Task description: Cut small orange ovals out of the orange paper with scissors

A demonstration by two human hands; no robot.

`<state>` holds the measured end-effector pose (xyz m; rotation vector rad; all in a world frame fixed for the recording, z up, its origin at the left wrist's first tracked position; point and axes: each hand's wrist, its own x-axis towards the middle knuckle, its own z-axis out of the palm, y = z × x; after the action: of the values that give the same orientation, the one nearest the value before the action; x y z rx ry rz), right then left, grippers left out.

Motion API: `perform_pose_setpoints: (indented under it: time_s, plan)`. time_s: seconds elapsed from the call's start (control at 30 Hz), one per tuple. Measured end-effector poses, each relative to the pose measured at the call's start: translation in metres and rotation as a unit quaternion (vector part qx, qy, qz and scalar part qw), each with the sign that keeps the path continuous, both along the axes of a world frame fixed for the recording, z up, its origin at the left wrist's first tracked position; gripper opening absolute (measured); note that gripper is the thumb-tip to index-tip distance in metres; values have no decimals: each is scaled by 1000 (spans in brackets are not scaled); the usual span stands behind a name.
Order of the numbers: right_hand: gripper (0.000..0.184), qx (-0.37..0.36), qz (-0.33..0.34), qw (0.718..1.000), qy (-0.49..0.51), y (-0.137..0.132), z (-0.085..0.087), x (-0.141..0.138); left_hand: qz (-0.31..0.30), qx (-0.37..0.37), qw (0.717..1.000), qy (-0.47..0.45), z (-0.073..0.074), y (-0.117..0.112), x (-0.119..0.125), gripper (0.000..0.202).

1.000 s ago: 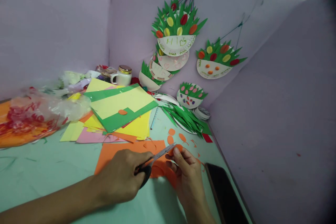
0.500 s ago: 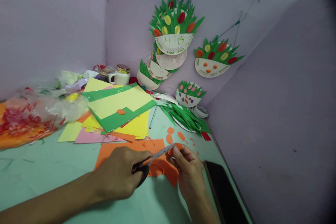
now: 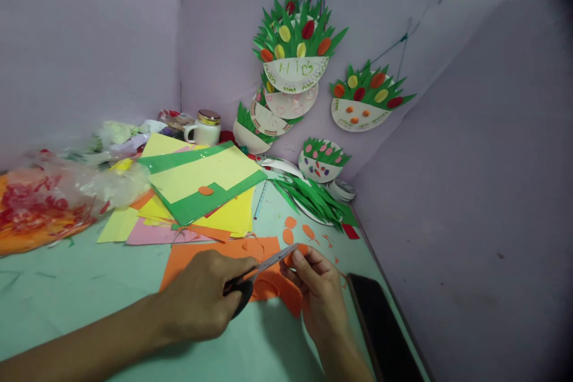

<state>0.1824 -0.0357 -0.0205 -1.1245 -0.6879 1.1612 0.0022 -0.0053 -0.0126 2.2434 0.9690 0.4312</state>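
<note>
My left hand [image 3: 203, 295] is closed around the black handles of a pair of scissors [image 3: 274, 259], whose blades point up and to the right. Between thumb and fingers, my right hand [image 3: 320, 286] pinches a small piece of orange paper [image 3: 302, 248], with the blade tips against it. Beneath both hands lies a larger orange sheet [image 3: 190, 256] with pieces cut out of it. Just beyond my right hand, several orange paper ovals [image 3: 308, 231] and thin scraps are scattered on the table.
A phone [image 3: 382, 322] lies right of my hand. Coloured paper sheets [image 3: 197, 176] are piled to the left, near a plastic bag [image 3: 71, 191]. Green paper strips [image 3: 308, 197], a pencil [image 3: 260, 200] and a mug [image 3: 207, 130] lie further back. Paper-plate baskets [image 3: 295, 71] hang on the wall.
Almost nothing differs. The whole view has shifted very slightly, and both hands keep the same hold on the scissors and the orange paper.
</note>
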Motion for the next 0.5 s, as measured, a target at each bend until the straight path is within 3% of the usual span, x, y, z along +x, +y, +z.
perform_pose_setpoints:
  time_s: [0.23,0.5]
  plan:
    - [18,13,-5,1000,-24,0,-3,2,-8,1,1000,-11,-3,2,-1,10]
    - [19,17,4,998,-53,1,-3,2,-8,-4,1000,14,5,3,-1,8]
